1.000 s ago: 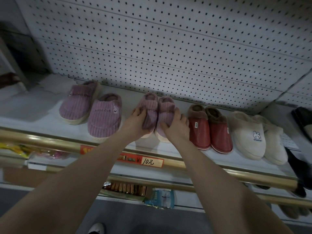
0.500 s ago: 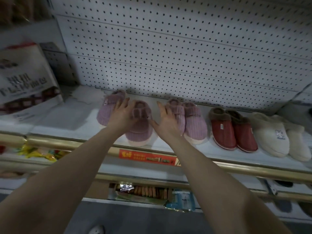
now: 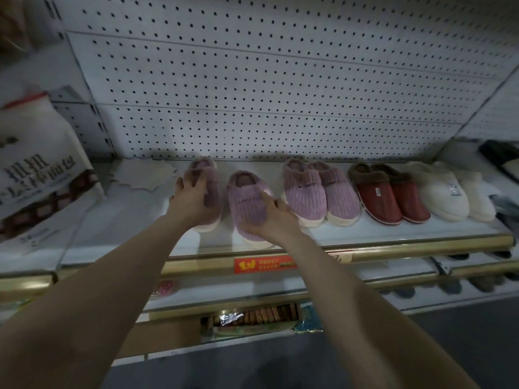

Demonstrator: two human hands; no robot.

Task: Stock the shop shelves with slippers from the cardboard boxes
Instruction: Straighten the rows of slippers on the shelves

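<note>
I'm watching through the head cam and both hands are working on one pair. The left hand [image 3: 193, 199] is curling over the lilac ribbed-fabric slipper with the fluffy collar [image 3: 214, 192], which is sitting further back on the white shelf with the gold front rail [image 3: 421, 244]. The right hand [image 3: 276, 220] is wrapping round the toe end of its lilac ribbed twin [image 3: 247, 203], which is sitting nearer the rail. The two slippers are standing slightly apart and out of line.

What's bugging me: the twin's cream sole is lying close to the front edge, so I reckon a tug toward me could be tipping it over the rail. Shoving it right could be knocking the second lilac pair [image 3: 320, 192], which is just beside the glossy red pair with brown fur lining [image 3: 390, 200]. After that comes the white fluffy pair [image 3: 449, 195], so a domino risk.

Writing-wise, the lilac uppers are carrying small dark lettering, too tiny to read. The red price strip [image 3: 265, 265] is showing yellow characters, unreadable. The white bag [image 3: 36, 178] on the left is showing big dark Chinese characters I'm not making out.
</note>
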